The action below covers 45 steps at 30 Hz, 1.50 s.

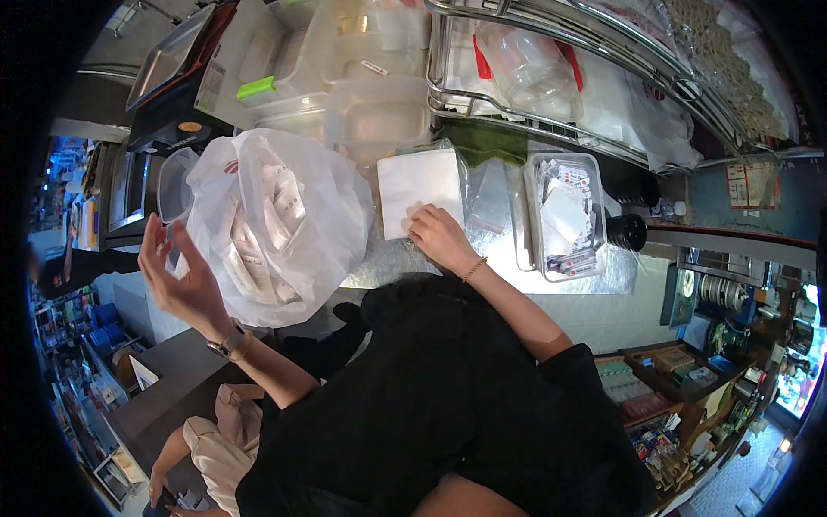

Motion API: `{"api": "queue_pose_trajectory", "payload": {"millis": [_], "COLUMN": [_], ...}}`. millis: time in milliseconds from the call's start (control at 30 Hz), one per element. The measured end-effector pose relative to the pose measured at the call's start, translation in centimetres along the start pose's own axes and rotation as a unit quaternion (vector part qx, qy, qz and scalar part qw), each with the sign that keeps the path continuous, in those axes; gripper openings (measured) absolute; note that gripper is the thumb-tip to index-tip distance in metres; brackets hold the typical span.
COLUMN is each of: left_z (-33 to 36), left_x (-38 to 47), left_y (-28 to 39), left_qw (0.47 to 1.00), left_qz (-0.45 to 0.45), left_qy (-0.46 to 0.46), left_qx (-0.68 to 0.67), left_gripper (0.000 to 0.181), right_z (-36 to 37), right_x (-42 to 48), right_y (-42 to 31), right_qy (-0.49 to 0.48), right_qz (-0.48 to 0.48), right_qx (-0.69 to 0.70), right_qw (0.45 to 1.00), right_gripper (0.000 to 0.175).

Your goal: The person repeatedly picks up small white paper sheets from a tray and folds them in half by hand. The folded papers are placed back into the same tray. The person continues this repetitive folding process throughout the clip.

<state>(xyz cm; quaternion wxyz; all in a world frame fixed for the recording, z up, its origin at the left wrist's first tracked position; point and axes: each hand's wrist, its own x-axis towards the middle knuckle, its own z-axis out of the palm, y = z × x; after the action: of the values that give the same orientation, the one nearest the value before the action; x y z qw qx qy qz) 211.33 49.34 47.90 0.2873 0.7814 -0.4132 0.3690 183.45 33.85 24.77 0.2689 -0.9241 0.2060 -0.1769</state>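
Note:
A stack of white paper napkins (417, 187) in a clear plastic sleeve lies in front of me on the metal worktop (387, 268). My right hand (442, 236) rests on its near edge with bent fingertips; whether they pinch a napkin I cannot tell. To the left stands a white translucent plastic bag (329, 194), its mouth wide, with several printed paper packets (255, 258) inside. My left hand (184, 278), fingers apart and holding nothing, is raised beside the bag's left side. Right of the napkins sits a clear plastic bin (602, 258) of small printed packets (568, 181).
Clear plastic containers (378, 119) stand behind the napkins. A chrome wire rack (465, 97) rises at the back right, holding a plastic tub (533, 71). Black round containers (627, 232) are beyond the bin. Another person (219, 439) in light clothing is at the lower left.

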Motion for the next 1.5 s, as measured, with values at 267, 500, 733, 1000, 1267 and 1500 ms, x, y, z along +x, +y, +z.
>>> {"api": "queue_pose_trajectory", "payload": {"millis": [267, 500, 733, 1000, 1267, 1500], "left_z": [-1.0, 4.2, 9.4, 9.8, 10.0, 10.4], "left_x": [-5.4, -9.4, -12.5, -11.2, -9.7, -7.7], "left_y": [11.7, 15.2, 15.5, 17.2, 14.9, 16.3], "left_qw": [0.906, 0.810, 0.452, 0.496, 0.504, 0.347], "left_qz": [-0.028, -0.159, -0.441, -0.320, -0.162, -0.189], "left_qy": [0.009, -0.310, -0.467, -0.519, -0.488, -0.440], "left_qx": [-0.421, -0.472, -0.619, -0.618, -0.694, -0.807], "left_gripper": [0.013, 0.035, 0.065, 0.014, 0.013, 0.055], "right_z": [0.2, -3.8, -13.8, -18.0, -17.9, -19.0], "right_x": [0.0, 1.1, -1.0, -4.2, -5.8, -5.2], "right_y": [1.0, 0.6, -0.6, -1.6, 1.1, 1.1], "right_qy": [0.058, 0.100, 0.153, 0.104, 0.053, 0.014], "right_qz": [0.087, 0.243, 0.242, 0.351, 0.231, 0.227], "right_qx": [0.190, 0.411, 0.698, 0.541, 0.454, 0.488], "right_qw": [0.976, 0.873, 0.657, 0.758, 0.859, 0.843], "right_gripper": [0.012, 0.016, 0.026, 0.020, 0.029, 0.020]}}
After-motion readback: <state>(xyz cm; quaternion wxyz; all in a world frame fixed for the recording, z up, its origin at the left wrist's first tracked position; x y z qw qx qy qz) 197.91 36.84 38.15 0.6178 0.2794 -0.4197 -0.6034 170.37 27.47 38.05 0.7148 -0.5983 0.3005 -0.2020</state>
